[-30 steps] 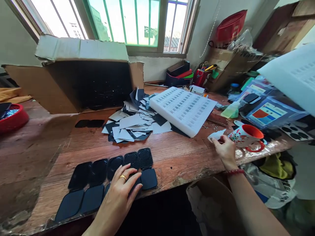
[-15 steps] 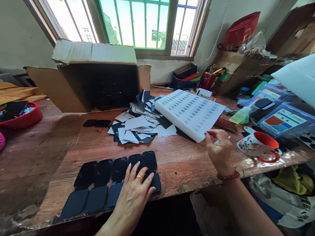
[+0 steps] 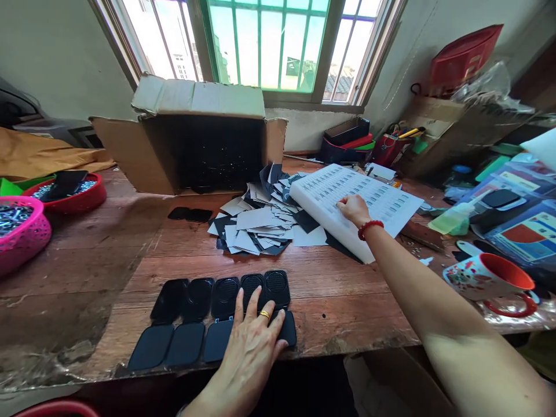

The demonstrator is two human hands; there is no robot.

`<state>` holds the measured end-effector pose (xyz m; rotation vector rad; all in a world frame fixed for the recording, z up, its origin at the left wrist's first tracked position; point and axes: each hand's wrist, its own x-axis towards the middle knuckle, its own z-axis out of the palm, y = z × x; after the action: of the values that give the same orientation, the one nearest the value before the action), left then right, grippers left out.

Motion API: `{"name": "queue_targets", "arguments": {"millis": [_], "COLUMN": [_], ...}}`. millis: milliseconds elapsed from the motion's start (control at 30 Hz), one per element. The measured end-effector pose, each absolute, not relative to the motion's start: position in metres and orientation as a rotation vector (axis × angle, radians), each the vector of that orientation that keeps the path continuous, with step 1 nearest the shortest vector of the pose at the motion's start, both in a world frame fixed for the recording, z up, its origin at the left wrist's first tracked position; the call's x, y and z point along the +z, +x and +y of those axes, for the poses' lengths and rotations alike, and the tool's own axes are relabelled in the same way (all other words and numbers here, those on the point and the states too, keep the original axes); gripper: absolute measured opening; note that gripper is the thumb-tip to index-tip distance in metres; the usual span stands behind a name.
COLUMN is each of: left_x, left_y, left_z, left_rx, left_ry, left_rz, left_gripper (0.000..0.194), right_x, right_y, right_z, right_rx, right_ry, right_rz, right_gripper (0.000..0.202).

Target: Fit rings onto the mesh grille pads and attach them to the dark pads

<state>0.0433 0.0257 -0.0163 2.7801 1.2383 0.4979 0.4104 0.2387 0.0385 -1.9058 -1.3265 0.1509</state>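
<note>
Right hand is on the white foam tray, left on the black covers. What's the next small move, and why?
Probably pinch one small part out of the white foam tray: the right hand rests fingers-down on its slotted rows, while the left hand lies flat on the black covers.

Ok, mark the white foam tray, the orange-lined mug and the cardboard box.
white foam tray point(image 3: 391, 202): head view, bare top right of the hand.
orange-lined mug point(image 3: 478, 278): head view, patterned outer wall.
cardboard box point(image 3: 200, 95): head view, top flap.

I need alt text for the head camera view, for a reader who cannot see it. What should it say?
A person's left hand rests flat on rows of black cases near the front edge of a wooden table, while the right hand touches a white foam tray. Behind lie a pile of paper scraps and an open cardboard box.
</note>
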Motion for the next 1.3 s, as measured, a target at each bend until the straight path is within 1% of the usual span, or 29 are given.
{"name": "queue_targets", "arguments": {"millis": [200,333,500,667,733,900,1033,1167,1300], "left_x": [-0.016,-0.005,0.014,0.028,0.032,0.038,0.039,0.035,0.032], "left_y": [0.043,0.044,0.049,0.052,0.052,0.052,0.053,0.052,0.051], "left_z": [0.022,0.020,0.023,0.021,0.020,0.022,0.022,0.022,0.023], "left_rx": [0.506,0.454,0.280,0.216,0.186,0.105,0.091,0.105,0.118], "left_ry": [2.799,2.784,2.648,2.633,2.634,2.620,2.615,2.617,2.622], "left_rz": [1.217,1.202,1.241,1.274,1.275,1.268,1.268,1.256,1.245], "left_gripper": [0.038,0.038,0.039,0.037,0.036,0.037,0.039,0.039,0.039], "right_x": [0.058,0.065,0.052,0.034,0.029,0.015,0.003,-0.004,-0.004], "right_y": [0.409,0.384,0.331,0.284,0.271,0.249,0.241,0.236,0.232], "right_z": [0.216,0.178,0.133,0.107,0.101,0.100,0.105,0.107,0.104], "right_rx": [0.274,0.465,0.798,1.146,1.201,1.223,1.164,0.925,0.662], "right_ry": [-1.740,-1.587,-1.514,-1.443,-1.425,-1.416,-1.469,-1.546,-1.572], "right_rz": [-1.167,-1.188,-1.313,-1.489,-1.533,-1.610,-1.693,-1.819,-1.941], "right_gripper": [0.028,0.036,0.041,0.036,0.033,0.029,0.025,0.020,0.024]}}
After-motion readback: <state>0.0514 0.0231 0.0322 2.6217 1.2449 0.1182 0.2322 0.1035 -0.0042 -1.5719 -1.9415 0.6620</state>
